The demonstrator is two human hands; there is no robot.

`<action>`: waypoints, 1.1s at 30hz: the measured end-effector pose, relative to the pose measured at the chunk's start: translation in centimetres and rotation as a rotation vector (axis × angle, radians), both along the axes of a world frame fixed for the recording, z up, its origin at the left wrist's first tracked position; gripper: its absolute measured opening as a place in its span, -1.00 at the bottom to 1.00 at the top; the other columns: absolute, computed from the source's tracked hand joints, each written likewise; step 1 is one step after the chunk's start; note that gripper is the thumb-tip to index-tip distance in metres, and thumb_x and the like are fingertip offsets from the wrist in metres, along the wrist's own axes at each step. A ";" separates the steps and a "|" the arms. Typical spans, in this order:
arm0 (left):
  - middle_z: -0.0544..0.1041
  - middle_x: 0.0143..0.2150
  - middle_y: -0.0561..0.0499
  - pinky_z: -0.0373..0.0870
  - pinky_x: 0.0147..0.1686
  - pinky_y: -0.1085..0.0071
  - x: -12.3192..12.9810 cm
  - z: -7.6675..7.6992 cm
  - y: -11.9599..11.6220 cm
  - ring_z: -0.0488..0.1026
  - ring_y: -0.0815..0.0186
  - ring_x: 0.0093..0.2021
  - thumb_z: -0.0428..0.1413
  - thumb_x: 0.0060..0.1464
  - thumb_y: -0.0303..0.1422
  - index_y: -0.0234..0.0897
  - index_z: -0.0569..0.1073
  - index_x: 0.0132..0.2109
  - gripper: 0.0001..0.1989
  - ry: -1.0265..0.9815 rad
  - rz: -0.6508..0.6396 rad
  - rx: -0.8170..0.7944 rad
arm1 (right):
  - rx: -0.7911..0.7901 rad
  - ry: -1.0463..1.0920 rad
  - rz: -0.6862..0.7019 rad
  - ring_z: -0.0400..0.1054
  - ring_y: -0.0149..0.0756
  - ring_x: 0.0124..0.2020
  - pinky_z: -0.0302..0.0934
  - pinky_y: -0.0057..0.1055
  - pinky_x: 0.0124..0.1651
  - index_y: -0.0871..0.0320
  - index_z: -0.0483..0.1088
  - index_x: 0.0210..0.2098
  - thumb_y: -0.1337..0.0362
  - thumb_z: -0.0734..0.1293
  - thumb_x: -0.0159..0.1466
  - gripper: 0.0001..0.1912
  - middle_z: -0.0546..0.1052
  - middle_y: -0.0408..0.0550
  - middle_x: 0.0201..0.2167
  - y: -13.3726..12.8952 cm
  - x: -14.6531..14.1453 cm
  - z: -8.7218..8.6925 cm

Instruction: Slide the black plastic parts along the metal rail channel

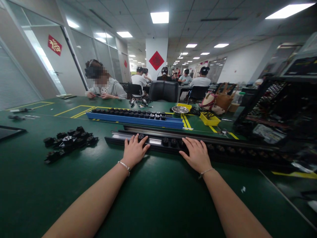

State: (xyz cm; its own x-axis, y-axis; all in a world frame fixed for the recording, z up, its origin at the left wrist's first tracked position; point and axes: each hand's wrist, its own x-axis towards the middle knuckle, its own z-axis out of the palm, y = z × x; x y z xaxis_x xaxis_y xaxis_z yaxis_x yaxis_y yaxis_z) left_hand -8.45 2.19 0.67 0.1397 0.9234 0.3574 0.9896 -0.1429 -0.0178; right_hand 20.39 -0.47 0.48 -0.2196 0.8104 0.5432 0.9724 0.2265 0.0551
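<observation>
A long black track (119, 137) with a shiny metal channel lies across the green table in front of me. Small black socket-like modules (165, 142) sit in its channel, several of them towards the right. My left hand (133, 150) rests on the track near its left end, fingers spread around one black module (141, 136). Further right, my right hand (196, 153) lies over the track with its fingers stretched out, touching the modules there and partly hiding them. A second black rail (158, 131) runs just behind.
Loose black modules (70, 142) are piled at left. Behind the rails stands a blue tray (136, 121) holding rows of modules. A metal bowl (180, 110), a yellow bin (210, 119) and a black rack (262, 109) stand right. A person (105, 82) sits across the table.
</observation>
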 end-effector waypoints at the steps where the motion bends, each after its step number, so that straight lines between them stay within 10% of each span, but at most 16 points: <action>1: 0.19 0.27 -0.14 -0.05 0.12 -0.09 0.0 0.0 0.0 0.09 -0.02 0.24 -0.29 0.16 0.04 0.08 0.17 0.23 -0.45 -0.001 -0.002 -0.002 | -0.002 -0.006 -0.001 0.12 -0.11 0.13 -0.17 -0.02 0.20 0.06 0.16 0.17 0.00 0.13 0.25 -0.45 0.32 -0.02 0.13 0.1 0.0 -0.1; 33: 0.27 0.21 -0.14 -0.03 0.11 -0.06 -1.1 0.5 0.0 0.14 0.01 0.21 -0.31 0.19 -0.01 0.06 0.21 0.21 -0.48 0.013 0.117 0.016 | -0.027 0.057 0.029 0.18 -0.15 0.09 -0.23 0.02 0.22 0.07 0.17 0.14 0.04 0.14 0.25 -0.49 0.36 0.00 0.07 0.2 0.2 -0.3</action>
State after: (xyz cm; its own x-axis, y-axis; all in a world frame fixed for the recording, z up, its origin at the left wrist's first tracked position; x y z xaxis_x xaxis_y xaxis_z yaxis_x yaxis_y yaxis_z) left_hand -9.56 2.17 1.21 0.0363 0.9280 0.3708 0.9991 -0.0265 -0.0316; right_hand 20.60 -0.29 0.19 -0.2122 0.8188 0.5334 0.9670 0.2548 -0.0065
